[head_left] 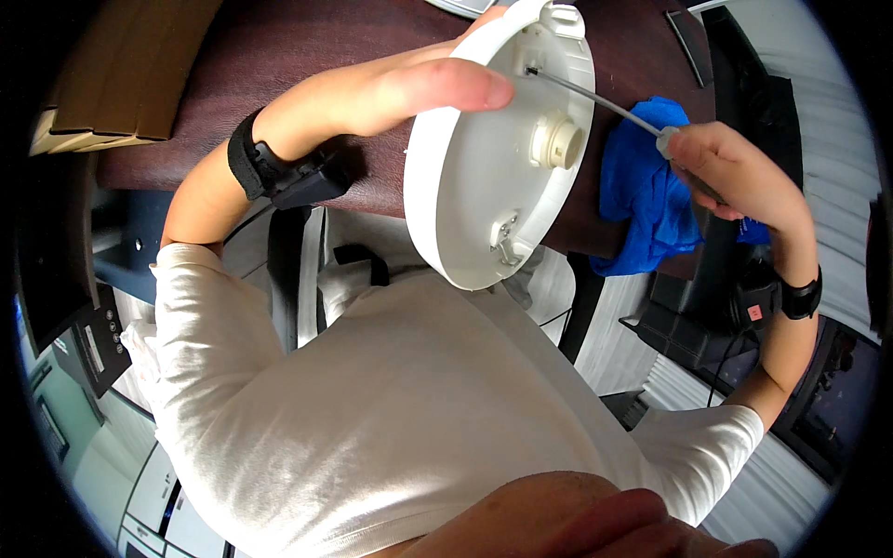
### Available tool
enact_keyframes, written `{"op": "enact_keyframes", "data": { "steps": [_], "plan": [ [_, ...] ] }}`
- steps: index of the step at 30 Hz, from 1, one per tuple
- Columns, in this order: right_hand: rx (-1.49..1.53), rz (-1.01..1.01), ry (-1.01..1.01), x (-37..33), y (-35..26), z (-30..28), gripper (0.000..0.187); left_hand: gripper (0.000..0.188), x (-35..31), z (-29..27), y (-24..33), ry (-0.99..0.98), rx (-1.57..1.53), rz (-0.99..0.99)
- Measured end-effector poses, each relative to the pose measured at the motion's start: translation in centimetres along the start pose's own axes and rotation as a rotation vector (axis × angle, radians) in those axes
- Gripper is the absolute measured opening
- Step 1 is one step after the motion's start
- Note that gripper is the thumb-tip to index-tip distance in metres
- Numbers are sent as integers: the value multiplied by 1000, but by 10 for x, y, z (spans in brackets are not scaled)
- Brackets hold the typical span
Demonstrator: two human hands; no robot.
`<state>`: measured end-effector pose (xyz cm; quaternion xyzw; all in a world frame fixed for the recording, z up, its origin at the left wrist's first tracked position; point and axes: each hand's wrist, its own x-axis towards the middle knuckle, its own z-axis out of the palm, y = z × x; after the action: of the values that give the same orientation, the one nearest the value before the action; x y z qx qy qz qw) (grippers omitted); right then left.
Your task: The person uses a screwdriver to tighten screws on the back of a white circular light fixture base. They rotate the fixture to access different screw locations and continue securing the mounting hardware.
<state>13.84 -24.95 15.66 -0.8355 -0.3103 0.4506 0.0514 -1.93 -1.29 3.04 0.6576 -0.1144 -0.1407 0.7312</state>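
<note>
I hold a round, white plastic housing tilted above the table's near edge and put a slim metal screwdriver inside it.
My left hand is clamped on the housing's left rim, thumb along the inner side, the other fingers mostly hidden behind; my right hand has its fingers closed round the screwdriver's greyish handle, with the tip at a small fitting at the housing's far end, too small to tell whether it sits in a screw. A cream, cylindrical socket stands out from the housing's middle, and a small metal bracket sits at its near end. A crumpled, bright blue cloth lies right of it on the dark red-brown table.
</note>
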Motion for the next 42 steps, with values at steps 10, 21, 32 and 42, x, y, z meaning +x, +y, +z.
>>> {"op": "enact_keyframes", "data": {
  "steps": [10, 21, 32, 42],
  "plan": [
    [-122, -110, 134, 5, 1, 3, 48, 67, 4, -5, -8, 50, -145, 49],
    [-933, -362, 688, 4, -5, 12, 37, 60, 5, -12, -5, 53, -81, 44],
    [-984, -492, 989, -5, -2, 24, 35, 76, 5, -6, 0, 12, -79, -29],
    [-35, -292, 498, -14, 36, 44, 36, 77, 9, -5, -10, 2, -138, 99]
  ]
}}
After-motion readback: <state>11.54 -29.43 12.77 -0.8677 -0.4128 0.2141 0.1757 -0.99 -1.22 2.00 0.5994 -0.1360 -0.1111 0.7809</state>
